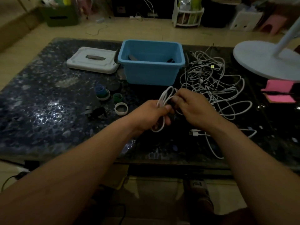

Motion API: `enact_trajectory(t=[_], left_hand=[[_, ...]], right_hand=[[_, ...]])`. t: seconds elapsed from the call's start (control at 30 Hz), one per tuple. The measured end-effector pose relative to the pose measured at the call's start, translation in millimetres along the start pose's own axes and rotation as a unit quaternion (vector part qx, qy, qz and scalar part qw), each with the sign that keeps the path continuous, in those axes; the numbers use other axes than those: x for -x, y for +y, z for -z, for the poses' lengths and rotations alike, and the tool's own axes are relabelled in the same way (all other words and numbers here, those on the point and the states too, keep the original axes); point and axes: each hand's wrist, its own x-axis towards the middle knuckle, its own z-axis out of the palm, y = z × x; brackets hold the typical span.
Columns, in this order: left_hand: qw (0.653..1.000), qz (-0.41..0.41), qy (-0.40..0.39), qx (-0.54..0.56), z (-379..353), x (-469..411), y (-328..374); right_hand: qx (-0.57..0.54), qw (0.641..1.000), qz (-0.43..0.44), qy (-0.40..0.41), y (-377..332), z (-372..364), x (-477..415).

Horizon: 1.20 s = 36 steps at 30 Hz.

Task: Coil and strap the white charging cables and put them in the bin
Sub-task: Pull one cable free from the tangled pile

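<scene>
My left hand (pixel 151 115) grips a coiled white cable (pixel 165 96) at its middle, loops sticking out above and below the fist. My right hand (pixel 193 108) pinches the same coil from the right, fingers curled at a dark strap that is mostly hidden between the hands. The blue bin (pixel 151 61) stands open just behind my hands, with dark items at its bottom. A tangle of white charging cables (pixel 209 78) lies to the right of the bin. Several rolled straps (pixel 103 94), blue, green and white, lie to the left of my hands.
The bin's grey lid (pixel 93 60) lies left of the bin. A white fan base (pixel 266 62) stands at the back right, with a pink notepad (pixel 279 93) in front of it. One loose cable end (pixel 197 132) lies near the table's front edge.
</scene>
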Motion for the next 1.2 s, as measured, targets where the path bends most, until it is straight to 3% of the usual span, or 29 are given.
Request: enact_trajectory(t=[0.13, 0.23, 0.4, 0.53, 0.67, 0.87, 1.2], left_hand=[[0.975, 0.022, 0.026, 0.219, -2, -4, 2], [0.955, 0.036, 0.045, 0.292, 2, -8, 4], [0.941, -0.002, 0.141, 0.307, 33, -7, 18], [0.954, -0.032, 0.217, 0.202, 26, 3, 17], [0.964, 0.006, 0.186, 0.191, -14, 3, 7], [0.979, -0.006, 0.096, 0.180, -52, -10, 8], [0.926, -0.006, 0.269, 0.267, -76, -35, 18]], right_hand=[[0.022, 0.998, -0.041, -0.039, 21, -7, -2], [0.069, 0.995, -0.051, -0.049, 40, -6, -4], [0.118, 0.990, -0.068, 0.030, 64, 20, -10], [0.121, 0.986, -0.060, 0.096, 61, 22, -3], [0.105, 0.983, -0.018, 0.152, 29, 15, 4], [0.150, 0.985, 0.056, 0.071, -5, -2, 19], [0.127, 0.991, 0.026, 0.022, 0, -8, 20]])
